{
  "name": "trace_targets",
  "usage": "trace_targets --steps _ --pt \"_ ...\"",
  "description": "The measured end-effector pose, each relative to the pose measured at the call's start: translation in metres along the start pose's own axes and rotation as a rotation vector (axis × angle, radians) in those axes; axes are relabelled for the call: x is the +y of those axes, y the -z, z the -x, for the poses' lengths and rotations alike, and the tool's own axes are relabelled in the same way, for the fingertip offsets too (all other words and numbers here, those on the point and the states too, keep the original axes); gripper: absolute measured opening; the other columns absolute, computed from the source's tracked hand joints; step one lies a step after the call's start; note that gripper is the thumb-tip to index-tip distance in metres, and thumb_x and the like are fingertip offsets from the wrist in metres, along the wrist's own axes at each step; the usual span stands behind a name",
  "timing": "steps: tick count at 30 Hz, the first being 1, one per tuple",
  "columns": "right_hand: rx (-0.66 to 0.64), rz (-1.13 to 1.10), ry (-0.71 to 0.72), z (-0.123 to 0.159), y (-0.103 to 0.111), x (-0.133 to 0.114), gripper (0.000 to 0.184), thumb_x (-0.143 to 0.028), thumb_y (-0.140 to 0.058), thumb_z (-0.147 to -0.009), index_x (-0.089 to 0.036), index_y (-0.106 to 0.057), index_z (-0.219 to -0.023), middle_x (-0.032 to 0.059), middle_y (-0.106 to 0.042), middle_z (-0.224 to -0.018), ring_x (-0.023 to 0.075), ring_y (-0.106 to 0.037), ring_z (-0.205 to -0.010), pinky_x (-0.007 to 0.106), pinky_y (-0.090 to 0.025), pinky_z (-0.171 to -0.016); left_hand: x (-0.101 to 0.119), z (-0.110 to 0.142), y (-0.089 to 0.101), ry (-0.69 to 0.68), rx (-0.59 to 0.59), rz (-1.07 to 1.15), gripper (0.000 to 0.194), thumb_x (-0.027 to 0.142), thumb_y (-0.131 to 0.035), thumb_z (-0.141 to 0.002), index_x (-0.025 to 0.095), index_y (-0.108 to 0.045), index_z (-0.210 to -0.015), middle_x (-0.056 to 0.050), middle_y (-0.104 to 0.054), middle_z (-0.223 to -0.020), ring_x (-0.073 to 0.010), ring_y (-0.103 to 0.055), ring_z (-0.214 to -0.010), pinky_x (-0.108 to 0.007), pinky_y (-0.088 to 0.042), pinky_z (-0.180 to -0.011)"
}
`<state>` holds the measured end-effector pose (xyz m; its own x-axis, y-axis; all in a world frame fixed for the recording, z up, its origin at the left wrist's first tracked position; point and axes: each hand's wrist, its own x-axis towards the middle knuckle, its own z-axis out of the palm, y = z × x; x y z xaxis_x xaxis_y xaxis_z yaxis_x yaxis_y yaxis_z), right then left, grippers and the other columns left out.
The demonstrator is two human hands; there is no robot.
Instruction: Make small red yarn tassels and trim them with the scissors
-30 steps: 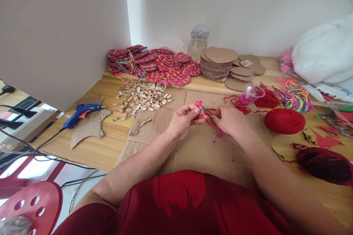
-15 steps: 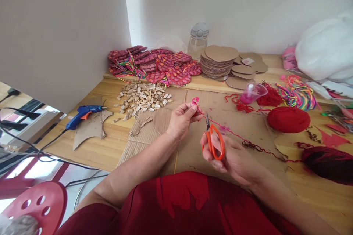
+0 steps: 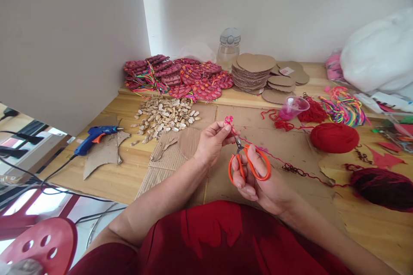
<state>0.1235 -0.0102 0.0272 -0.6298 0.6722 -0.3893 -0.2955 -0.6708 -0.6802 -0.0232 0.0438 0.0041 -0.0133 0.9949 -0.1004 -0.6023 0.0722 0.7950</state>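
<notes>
Between thumb and fingers, my left hand (image 3: 211,142) pinches a small looped bunch of pink-red yarn (image 3: 229,119). A strand of yarn (image 3: 274,157) runs from it across the cardboard to a dark red yarn ball (image 3: 380,187) at the right. My right hand (image 3: 258,180) grips orange-handled scissors (image 3: 239,148), thumb and fingers in the handle loops, which are spread apart. The scissor tips are at the strand, just beside my left fingertips. Whether the blades have cut it I cannot tell.
Peanut shells (image 3: 167,116) lie left of a cardboard sheet (image 3: 222,180). A blue glue gun (image 3: 97,137) rests further left. Behind are decorated pink pieces (image 3: 193,77) and stacked cardboard shapes (image 3: 251,75). A red yarn ball (image 3: 334,137) and plastic cup (image 3: 293,107) sit right.
The scissors have moved up to the strand near my left hand, and their handles have spread apart. My left hand still pinches the yarn. The view has shifted slightly.
</notes>
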Motion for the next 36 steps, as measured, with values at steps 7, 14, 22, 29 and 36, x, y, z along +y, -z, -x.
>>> trace_targets --steps 7,14,22,29,36 --pt "0.059 0.027 0.031 -0.003 0.001 0.002 0.052 -0.066 -0.041 -0.093 -0.018 -0.057 -0.082 -0.0011 -0.058 -0.054 0.0034 -0.029 -0.034 0.017 -0.02 -0.034 -0.001 0.001 0.0 0.009 -0.029 -0.002 0.031 0.034 -0.081 -0.071 0.013 -0.062 -0.085 -0.001 -0.066 -0.076 -0.0157 -0.07 -0.077 -0.026 -0.055 -0.073" --pt "0.101 0.066 0.057 -0.007 0.002 0.004 0.049 -0.065 -0.044 -0.092 -0.019 -0.054 -0.08 -0.0045 -0.053 -0.048 0.0031 -0.022 -0.031 0.017 -0.015 -0.032 -0.002 0.003 -0.002 0.027 -0.043 -0.005 0.031 0.033 -0.082 -0.07 0.013 -0.063 -0.083 -0.001 -0.065 -0.076 -0.0161 -0.07 -0.079 -0.025 -0.055 -0.073" --pt "0.168 0.127 0.149 -0.007 0.005 -0.006 0.045 -0.066 -0.049 -0.089 -0.022 -0.048 -0.078 -0.0071 -0.048 -0.049 0.0044 -0.021 -0.033 0.019 -0.016 -0.033 -0.003 0.002 -0.001 0.04 -0.006 0.038 0.035 0.033 -0.086 -0.065 0.013 -0.06 -0.079 0.001 -0.063 -0.075 -0.0144 -0.07 -0.076 -0.027 -0.057 -0.075" --pt "0.671 1.314 0.328 -0.014 0.056 -0.066 0.027 -0.048 -0.06 -0.084 -0.021 -0.06 -0.084 0.004 -0.065 -0.069 0.0171 -0.056 -0.059 0.028 -0.034 -0.052 -0.001 0.003 -0.003 0.1 -0.021 0.028 0.039 0.036 -0.086 -0.065 0.012 -0.058 -0.076 0.001 -0.061 -0.074 -0.0181 -0.072 -0.081 -0.026 -0.057 -0.075" --pt "0.934 1.918 0.332 -0.033 0.091 -0.083 0.029 -0.035 -0.055 -0.089 -0.015 -0.069 -0.104 0.0164 -0.072 -0.095 0.0313 -0.065 -0.085 0.039 -0.042 -0.068 0.002 0.004 -0.004 0.133 -0.058 0.013 0.036 0.036 -0.084 -0.07 0.012 -0.058 -0.076 0.0 -0.06 -0.074 -0.0182 -0.072 -0.084 -0.027 -0.057 -0.077"
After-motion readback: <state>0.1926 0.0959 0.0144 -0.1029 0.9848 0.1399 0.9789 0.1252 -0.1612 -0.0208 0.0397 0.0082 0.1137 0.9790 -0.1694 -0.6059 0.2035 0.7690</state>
